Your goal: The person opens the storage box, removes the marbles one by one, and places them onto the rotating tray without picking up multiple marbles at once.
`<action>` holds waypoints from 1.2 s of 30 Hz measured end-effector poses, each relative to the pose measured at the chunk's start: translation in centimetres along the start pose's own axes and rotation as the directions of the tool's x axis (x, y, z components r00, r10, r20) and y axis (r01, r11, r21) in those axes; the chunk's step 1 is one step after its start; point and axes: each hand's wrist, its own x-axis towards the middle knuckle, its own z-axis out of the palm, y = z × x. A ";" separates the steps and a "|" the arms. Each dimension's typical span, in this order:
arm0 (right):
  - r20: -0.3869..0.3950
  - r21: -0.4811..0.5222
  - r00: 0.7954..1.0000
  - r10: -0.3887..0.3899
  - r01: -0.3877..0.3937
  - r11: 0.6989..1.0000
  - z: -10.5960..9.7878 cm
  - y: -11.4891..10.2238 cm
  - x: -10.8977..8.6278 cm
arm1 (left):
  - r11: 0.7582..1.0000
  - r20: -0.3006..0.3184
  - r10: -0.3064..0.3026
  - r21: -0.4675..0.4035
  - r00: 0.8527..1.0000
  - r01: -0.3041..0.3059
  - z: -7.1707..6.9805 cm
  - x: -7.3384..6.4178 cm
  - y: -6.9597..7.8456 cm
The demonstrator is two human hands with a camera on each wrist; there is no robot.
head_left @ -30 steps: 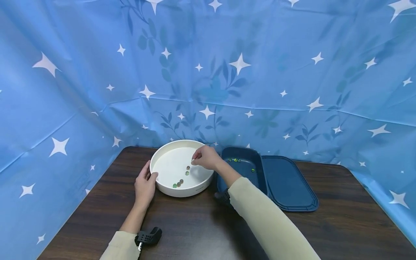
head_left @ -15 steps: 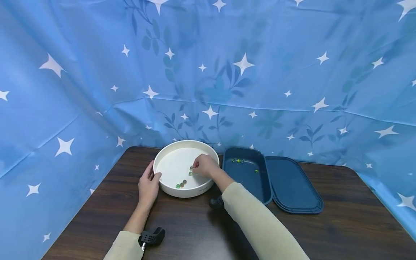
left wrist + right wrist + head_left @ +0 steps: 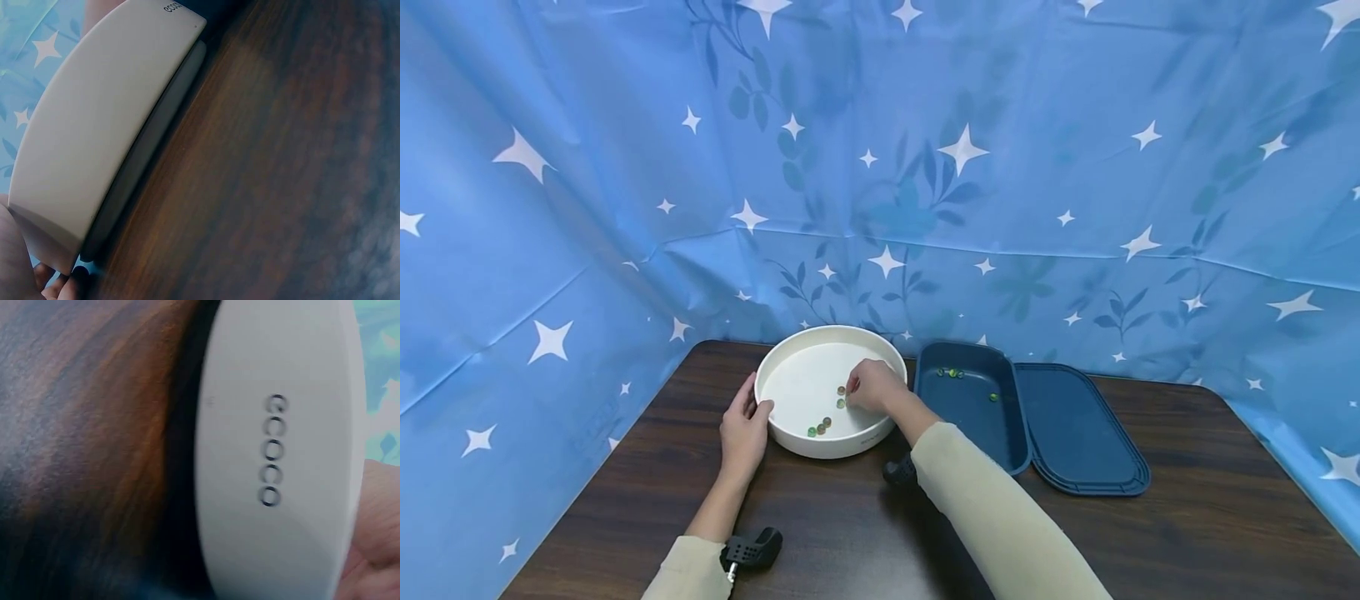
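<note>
My left hand (image 3: 742, 433) grips the near-left rim of a round white tray (image 3: 775, 437), thumb over the edge and fingers against the outer wall. Inside that tray, my right hand (image 3: 876, 387) reaches low with bent fingers, pinching what looks like a small marble by the floor; the fingertips are mostly hidden. Several glass marbles (image 3: 841, 403) lie just left of it, some brownish and some green. The left wrist view shows the tray's side wall (image 3: 106, 106) with fingers at its lower end. In the right wrist view, part of my right hand (image 3: 378, 519) shows behind the lettered wall.
A deep blue rectangular container (image 3: 973, 425) stands right of the white tray, with several greenish marbles (image 3: 952, 373) inside. Partly beside it lies a flat blue lid (image 3: 1082, 433). All are on a dark wooden table (image 3: 835, 533) before a blue starry curtain (image 3: 1037, 183).
My right hand has come down and slightly nearer within the tray, toward the marbles. My left hand keeps its grip on the rim. The head view has shifted slightly.
</note>
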 end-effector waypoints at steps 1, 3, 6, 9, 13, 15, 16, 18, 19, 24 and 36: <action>-0.009 0.017 1.000 -0.016 0.016 1.000 -0.2 0.0 0.0 | 1.000 -0.002 0.000 0.001 1.000 0.000 0.0 0.0 0.0; -0.034 0.058 0.998 -0.050 0.052 0.997 -0.7 0.1 0.1 | 1.000 -0.003 -0.001 0.001 1.000 0.001 0.0 0.0 -0.1; -0.076 0.127 0.994 -0.084 0.094 0.987 -2.2 0.5 0.0 | 1.000 -0.004 -0.004 0.007 1.000 0.004 -0.1 0.1 -0.1; -0.105 0.168 0.991 -0.080 0.097 0.981 -3.9 1.0 -0.3 | 1.000 -0.009 -0.006 0.006 1.000 0.006 -0.2 0.1 -0.1; -0.139 0.186 0.989 -0.043 0.069 0.980 -5.8 2.5 -0.8 | 1.000 -0.012 -0.011 0.009 1.000 0.011 -0.4 0.1 -0.2; -0.162 0.193 0.987 -0.016 0.048 0.980 -6.5 3.6 -1.0 | 1.000 -0.009 -0.013 0.013 1.000 0.014 -0.4 0.2 -0.2; -0.174 0.195 0.985 -0.007 0.041 0.980 -6.7 4.2 -1.2 | 1.000 -0.008 -0.014 0.018 1.000 0.014 -0.4 0.2 -0.1; -0.196 0.206 0.981 0.017 0.025 0.978 -7.1 5.7 -1.6 | 1.000 -0.007 -0.015 0.020 1.000 0.015 -0.3 0.2 -0.1; -0.206 0.211 0.978 0.024 0.021 0.977 -7.2 6.4 -1.8 | 1.000 -0.006 -0.013 0.022 1.000 0.014 -0.2 0.2 -0.1; -0.224 0.208 0.973 0.062 -0.014 0.978 -7.6 9.8 -2.5 | 1.000 0.005 -0.007 0.025 1.000 0.006 -0.3 0.2 -0.1; -0.177 0.076 0.973 0.149 -0.138 0.988 -7.3 13.7 -2.9 | 1.000 0.007 -0.006 0.024 1.000 0.006 -0.2 0.2 -0.4</action>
